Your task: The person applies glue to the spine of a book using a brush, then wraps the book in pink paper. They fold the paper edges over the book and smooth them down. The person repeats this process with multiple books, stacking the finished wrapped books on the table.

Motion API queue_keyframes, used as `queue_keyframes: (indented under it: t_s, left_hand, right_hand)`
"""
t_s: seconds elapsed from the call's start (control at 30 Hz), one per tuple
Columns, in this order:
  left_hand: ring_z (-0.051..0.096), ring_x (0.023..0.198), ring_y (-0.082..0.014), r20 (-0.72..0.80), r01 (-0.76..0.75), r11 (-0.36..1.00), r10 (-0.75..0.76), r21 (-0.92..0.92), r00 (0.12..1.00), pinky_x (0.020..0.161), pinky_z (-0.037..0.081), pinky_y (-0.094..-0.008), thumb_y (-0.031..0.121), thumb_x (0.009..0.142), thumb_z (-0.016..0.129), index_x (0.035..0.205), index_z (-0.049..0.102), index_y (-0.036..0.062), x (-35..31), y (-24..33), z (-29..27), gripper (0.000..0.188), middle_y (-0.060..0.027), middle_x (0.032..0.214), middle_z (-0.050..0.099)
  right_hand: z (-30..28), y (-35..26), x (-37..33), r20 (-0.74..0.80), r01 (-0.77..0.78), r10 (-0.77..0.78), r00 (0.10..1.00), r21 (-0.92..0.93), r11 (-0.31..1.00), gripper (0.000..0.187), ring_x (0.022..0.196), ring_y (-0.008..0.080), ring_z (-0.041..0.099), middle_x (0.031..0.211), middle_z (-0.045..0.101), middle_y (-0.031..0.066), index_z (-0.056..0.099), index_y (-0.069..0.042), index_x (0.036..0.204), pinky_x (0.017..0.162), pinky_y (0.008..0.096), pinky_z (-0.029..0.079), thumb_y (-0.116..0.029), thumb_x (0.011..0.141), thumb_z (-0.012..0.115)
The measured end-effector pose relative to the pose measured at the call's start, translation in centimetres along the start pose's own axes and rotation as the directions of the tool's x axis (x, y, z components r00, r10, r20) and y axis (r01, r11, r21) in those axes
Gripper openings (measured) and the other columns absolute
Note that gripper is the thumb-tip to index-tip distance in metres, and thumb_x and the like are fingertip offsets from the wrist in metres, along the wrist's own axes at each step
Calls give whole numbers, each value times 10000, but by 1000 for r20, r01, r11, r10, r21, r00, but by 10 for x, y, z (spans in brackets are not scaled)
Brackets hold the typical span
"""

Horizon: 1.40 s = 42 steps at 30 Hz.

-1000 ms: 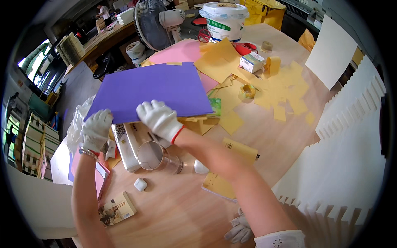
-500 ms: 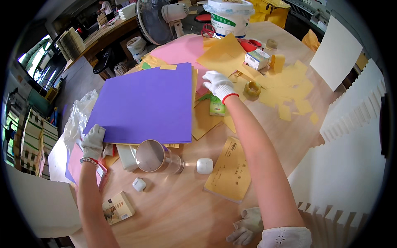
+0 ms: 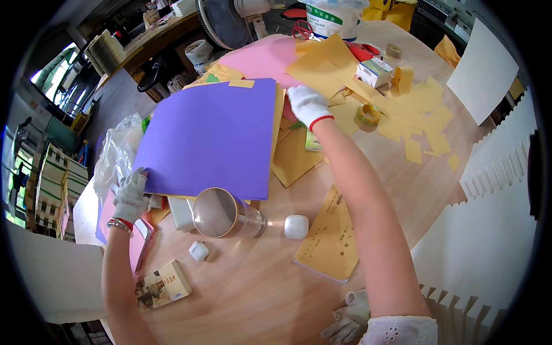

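Note:
A large purple sheet (image 3: 213, 138) tops a stack with yellow-brown sheets showing along its right edge, and a small tan strip (image 3: 241, 84) lies on its far edge. My left hand (image 3: 131, 198), in a white knit glove, pinches the sheet's near left corner, thumb on top. The sheet bows slightly along its left side. My gloved right hand (image 3: 310, 107) reaches past the stack's far right edge, fingers loosely stretched leftward with nothing visible in them; its fingertips come close to the edge, and contact cannot be told. Beneath that wrist lies a green-and-white packet (image 3: 313, 142), partly covered.
A clear cup (image 3: 230, 214) lies by the stack's near edge, beside a white earphone case (image 3: 296, 227). Nearer are a printed brown envelope (image 3: 330, 241), small box (image 3: 164, 286) and spare gloves (image 3: 348, 322). Tape roll (image 3: 368, 114), paper scraps (image 3: 428, 123) and white bucket (image 3: 330, 22) stand farther right.
My right hand has moved in toward the stack's right edge, its fingers lower. My left hand keeps the corner, and the purple sheet's left side now bows more. The view has shifted slightly.

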<state>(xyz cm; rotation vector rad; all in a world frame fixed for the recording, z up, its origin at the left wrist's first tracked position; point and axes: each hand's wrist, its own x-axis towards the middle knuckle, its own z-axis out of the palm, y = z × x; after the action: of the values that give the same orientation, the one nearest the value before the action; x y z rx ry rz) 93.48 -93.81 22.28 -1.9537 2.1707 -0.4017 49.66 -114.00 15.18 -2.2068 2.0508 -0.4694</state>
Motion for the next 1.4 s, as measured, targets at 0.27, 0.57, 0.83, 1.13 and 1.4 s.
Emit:
queue_keyframes:
  t_s: [0.27,0.57,0.83,1.13,1.4]
  left_hand:
    - [628,921,-239,-147,-124,817,48,-562,988,813,494,-358,87,772,631,1128,588,77,24,57,-85,358,-108,1003,635]
    - [614,758,-189,418,419,-466,112,-779,901,648,533,-334,351,925,551,985,573,-16,93,146,-159,373,-87,861,621]
    - [657,774,-203,469,443,-273,-37,-854,882,646,574,-337,109,846,615,965,621,17,98,138,-154,151,-96,871,661]
    - [636,702,-182,426,392,-189,-191,-900,884,595,542,-331,211,836,645,894,653,54,112,118,-87,167,-67,819,651]
    - [618,971,-339,46,415,644,-508,-643,860,858,466,-402,364,865,567,974,657,88,97,60,-150,310,-166,998,663]
  right_hand:
    - [-47,37,-7,-396,-49,242,886,438,898,268,928,325,625,992,664,137,654,-116,1015,769,425,498,-328,873,571]
    - [-85,-73,-101,-838,749,-319,443,151,645,178,882,230,607,923,639,21,633,-89,964,858,408,454,-109,787,646]
    - [-95,-110,-149,-690,799,-456,562,310,516,346,1022,260,553,1084,606,76,634,-91,1034,960,413,407,-262,743,707]
    - [-51,-62,-148,-436,577,-393,810,471,667,440,1059,308,543,1106,619,126,629,-68,1086,902,402,435,-328,745,729]
    - [-33,-42,-137,-355,307,-130,926,503,808,421,1069,332,554,1136,612,152,609,-40,1125,918,405,441,-314,813,679]
